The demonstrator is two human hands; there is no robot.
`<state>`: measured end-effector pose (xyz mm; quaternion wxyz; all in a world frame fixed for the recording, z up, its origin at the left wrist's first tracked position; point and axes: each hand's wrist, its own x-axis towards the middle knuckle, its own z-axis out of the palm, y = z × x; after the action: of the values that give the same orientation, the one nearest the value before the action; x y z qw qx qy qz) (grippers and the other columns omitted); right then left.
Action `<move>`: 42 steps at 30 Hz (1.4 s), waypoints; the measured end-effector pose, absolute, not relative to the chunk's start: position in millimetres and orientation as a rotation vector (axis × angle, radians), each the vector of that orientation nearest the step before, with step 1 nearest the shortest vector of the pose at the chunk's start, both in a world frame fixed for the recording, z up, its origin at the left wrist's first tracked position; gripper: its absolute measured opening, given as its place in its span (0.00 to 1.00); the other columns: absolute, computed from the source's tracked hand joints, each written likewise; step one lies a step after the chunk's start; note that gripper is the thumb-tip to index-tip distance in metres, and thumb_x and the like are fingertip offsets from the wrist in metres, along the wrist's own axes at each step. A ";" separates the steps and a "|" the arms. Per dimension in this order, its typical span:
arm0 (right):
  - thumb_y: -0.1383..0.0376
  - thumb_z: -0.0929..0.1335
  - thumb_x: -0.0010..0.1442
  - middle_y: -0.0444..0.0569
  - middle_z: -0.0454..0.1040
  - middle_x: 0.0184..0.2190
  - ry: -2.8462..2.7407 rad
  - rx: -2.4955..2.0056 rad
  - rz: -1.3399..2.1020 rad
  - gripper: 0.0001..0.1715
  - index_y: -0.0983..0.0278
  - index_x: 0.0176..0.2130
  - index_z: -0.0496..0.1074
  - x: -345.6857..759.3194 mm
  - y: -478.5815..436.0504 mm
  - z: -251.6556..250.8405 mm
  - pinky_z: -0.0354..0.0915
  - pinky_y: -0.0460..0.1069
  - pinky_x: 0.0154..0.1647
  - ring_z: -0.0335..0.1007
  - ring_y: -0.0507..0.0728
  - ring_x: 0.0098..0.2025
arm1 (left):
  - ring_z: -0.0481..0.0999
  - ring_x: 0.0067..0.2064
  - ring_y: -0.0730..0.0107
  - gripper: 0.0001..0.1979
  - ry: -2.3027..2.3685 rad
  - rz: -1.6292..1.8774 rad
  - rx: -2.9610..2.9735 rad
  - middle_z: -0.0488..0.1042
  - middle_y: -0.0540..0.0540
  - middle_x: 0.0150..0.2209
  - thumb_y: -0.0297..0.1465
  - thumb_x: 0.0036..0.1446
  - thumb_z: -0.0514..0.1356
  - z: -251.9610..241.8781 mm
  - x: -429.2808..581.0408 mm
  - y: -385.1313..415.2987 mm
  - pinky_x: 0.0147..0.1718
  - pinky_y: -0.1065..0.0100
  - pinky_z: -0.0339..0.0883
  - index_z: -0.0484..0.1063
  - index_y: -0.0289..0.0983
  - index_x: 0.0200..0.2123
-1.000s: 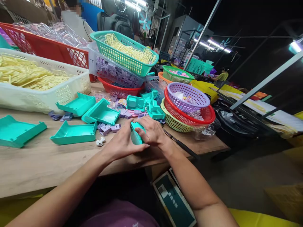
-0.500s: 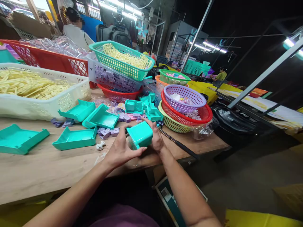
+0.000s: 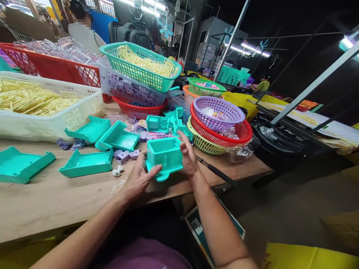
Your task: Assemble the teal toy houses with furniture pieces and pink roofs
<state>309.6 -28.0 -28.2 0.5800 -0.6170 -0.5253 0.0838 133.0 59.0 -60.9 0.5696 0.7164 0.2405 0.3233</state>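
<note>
Wooden table has a white basket at left, right hand has fingers spread, contact unclear, left hand has fingers gripping the turquoise box near the table's front edge, small white figure lies just left.

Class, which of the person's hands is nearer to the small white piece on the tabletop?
Left. The left hand, at the left of the turquoise box, is just right of the small white piece; the right hand is farther right, at the box's other side.
</note>
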 end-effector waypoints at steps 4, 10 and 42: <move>0.33 0.56 0.59 0.62 0.69 0.57 -1.451 -1.621 0.026 0.50 0.68 0.59 0.65 297.1 -20.4 -30.1 0.60 0.60 0.62 0.64 0.66 0.61 | 0.63 0.64 0.48 0.44 0.531 0.775 2.069 0.62 0.35 0.63 0.47 0.48 0.67 -50.1 124.4 70.9 0.61 0.48 0.61 0.53 0.38 0.63; 0.31 0.63 0.52 0.63 0.69 0.56 -1.882 -1.674 -0.142 0.59 0.69 0.65 0.55 277.9 -14.4 0.9 0.60 0.63 0.62 0.64 0.68 0.59 | 0.57 0.67 0.42 0.52 0.364 0.593 2.292 0.54 0.32 0.67 0.45 0.45 0.68 -27.6 129.3 86.6 0.63 0.47 0.56 0.47 0.35 0.67; 0.43 0.52 0.67 0.55 0.75 0.39 -1.679 -1.689 -0.083 0.36 0.65 0.42 0.72 287.4 -29.0 -11.2 0.64 0.55 0.47 0.70 0.62 0.44 | 0.75 0.45 0.47 0.21 0.630 0.583 2.561 0.73 0.32 0.43 0.27 0.48 0.58 -17.2 168.1 37.7 0.42 0.53 0.71 0.65 0.30 0.48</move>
<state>287.4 -29.0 -11.2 0.3701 -0.6584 -0.6545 -0.0325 168.1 37.7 -17.2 0.2184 0.9252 0.2275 0.2108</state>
